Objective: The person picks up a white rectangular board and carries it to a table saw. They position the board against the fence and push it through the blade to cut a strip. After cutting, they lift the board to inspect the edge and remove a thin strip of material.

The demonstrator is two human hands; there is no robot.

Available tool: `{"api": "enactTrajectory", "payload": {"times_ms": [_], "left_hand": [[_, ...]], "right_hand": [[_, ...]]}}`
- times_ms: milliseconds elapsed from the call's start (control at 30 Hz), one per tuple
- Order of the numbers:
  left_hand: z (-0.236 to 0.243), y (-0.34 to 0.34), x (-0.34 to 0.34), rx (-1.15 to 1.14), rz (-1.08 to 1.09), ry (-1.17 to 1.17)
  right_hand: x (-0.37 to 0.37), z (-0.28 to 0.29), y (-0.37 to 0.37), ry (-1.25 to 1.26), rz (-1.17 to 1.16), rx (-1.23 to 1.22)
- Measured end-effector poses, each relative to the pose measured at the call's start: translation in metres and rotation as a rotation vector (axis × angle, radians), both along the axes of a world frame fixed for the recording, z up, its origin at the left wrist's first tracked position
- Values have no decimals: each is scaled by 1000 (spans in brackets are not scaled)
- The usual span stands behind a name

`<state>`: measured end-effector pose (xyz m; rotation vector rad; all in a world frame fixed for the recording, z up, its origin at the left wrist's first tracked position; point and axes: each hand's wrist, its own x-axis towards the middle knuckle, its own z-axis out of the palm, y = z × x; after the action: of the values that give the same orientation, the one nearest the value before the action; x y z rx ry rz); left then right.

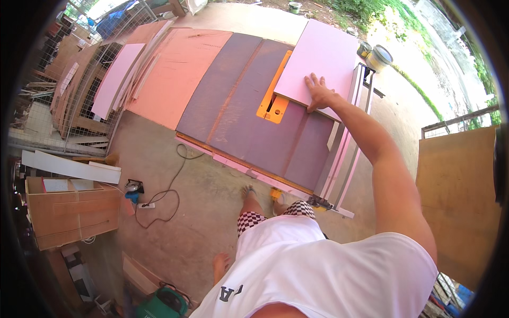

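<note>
My right hand (319, 95) rests on a pale pinkish-white panel (324, 58), near its front edge. Its fingers are spread and nothing is gripped. Beneath the panel lies the dark table saw top (238, 122), with a long orange insert (271, 108) partly covered by the board. A metal rail fence (347, 139) runs along the panel's right side. My left hand (221, 263) hangs low by my side, away from the table, fingers apart and holding nothing that I can see.
An orange-toned sheet (177, 74) extends the table leftward. Leftover boards (117, 79) lean by a wire mesh. On the floor are a cable (170, 199), a blue power tool (132, 192) and a green machine (161, 305). A wooden cabinet (74, 212) stands left, a bucket (379, 57) far right.
</note>
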<state>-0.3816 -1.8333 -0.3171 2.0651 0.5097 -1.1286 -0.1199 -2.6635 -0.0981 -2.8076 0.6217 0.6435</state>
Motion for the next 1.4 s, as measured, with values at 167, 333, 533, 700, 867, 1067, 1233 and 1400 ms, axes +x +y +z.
{"api": "enactTrajectory", "payload": {"times_ms": [167, 333, 533, 700, 867, 1067, 1233, 1400], "left_hand": [[10, 13, -10, 7, 153, -78], [4, 20, -27, -200, 739, -105], [-2, 19, -18, -252, 589, -73], [-3, 7, -14, -153, 632, -78], [-11, -5, -4, -234, 663, -84], [-4, -14, -8, -139, 298, -91], [-7, -28, -38, 112, -181, -345], [-17, -26, -69, -8, 340, -224]], "right_hand": [[3, 5, 25, -6, -77, -11], [5, 1, 41, -87, -109, -98], [-4, -15, 44, -323, -102, -229], [-13, -15, 30, -410, 2, -288], [-8, 10, 9, -480, 38, -327], [5, 69, -32, -533, 54, -303], [13, 114, -65, -532, 31, -291], [35, 152, -106, -582, -111, -326]]}}
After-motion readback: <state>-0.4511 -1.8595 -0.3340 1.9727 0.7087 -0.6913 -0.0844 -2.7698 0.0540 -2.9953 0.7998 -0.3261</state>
